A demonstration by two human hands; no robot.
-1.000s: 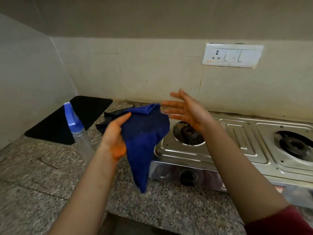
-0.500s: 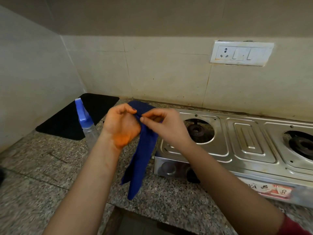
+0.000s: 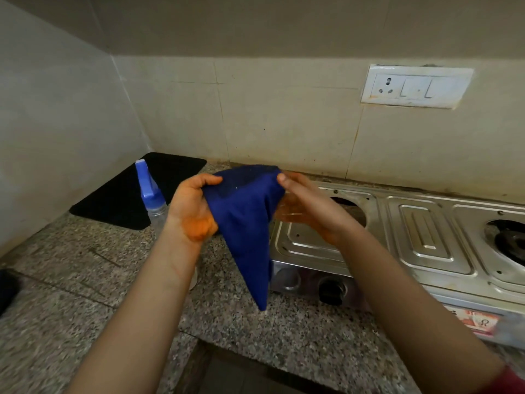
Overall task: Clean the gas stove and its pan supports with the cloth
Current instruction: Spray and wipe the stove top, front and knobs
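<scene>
A blue cloth [image 3: 244, 220] hangs in the air in front of the steel gas stove [image 3: 426, 237], its lower corner pointing down over the counter. My left hand [image 3: 193, 209] grips the cloth's left top edge. My right hand [image 3: 304, 206] holds the right top edge, thumb on the cloth, its fingers partly behind the fabric. The stove's left burner opening [image 3: 352, 209] is half hidden by my right hand. No pan supports sit on the burners. The right burner [image 3: 508, 243] shows at the frame's edge.
A clear spray bottle with a blue nozzle [image 3: 149, 194] stands left of my hands on the granite counter [image 3: 85, 280]. A black mat [image 3: 136, 191] lies in the back corner. A switch and socket plate [image 3: 414, 86] is on the wall. The stove knob [image 3: 329, 291] faces the front.
The hands, which pinched the cloth close together, have drawn apart and spread its top edge wide. One second ago only the left hand held it, the right was open.
</scene>
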